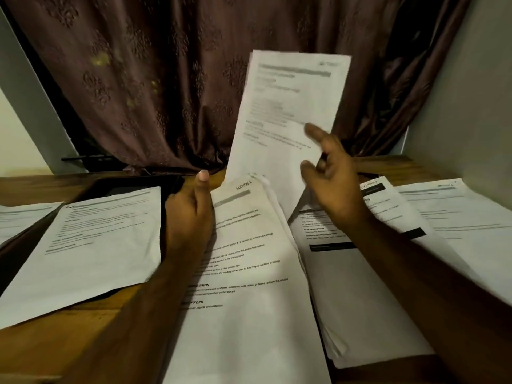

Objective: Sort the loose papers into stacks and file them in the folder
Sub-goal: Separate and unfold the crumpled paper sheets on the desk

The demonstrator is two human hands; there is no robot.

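My right hand (329, 184), nearer, has its grip pinched on the lower edge of the upright white printed sheet (288, 112), its long axis rising above the white paper stack (249, 259) which my left hand (191, 214) grips.

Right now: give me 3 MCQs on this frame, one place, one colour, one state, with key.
1. Where is the dark folder?
A. under the sheet at the left, at the table's far side
B. on the right wall
C. in the right hand

2. What colour is the curtain?
A. white
B. brown
C. green

3. How is the raised sheet?
A. flat on the table
B. crumpled into a ball
C. lifted upright

Key: A, its corner shows past that sheet; B, brown patterned cloth; C, it stands above the stacks at the right hand, while the left hand grips the middle stack.
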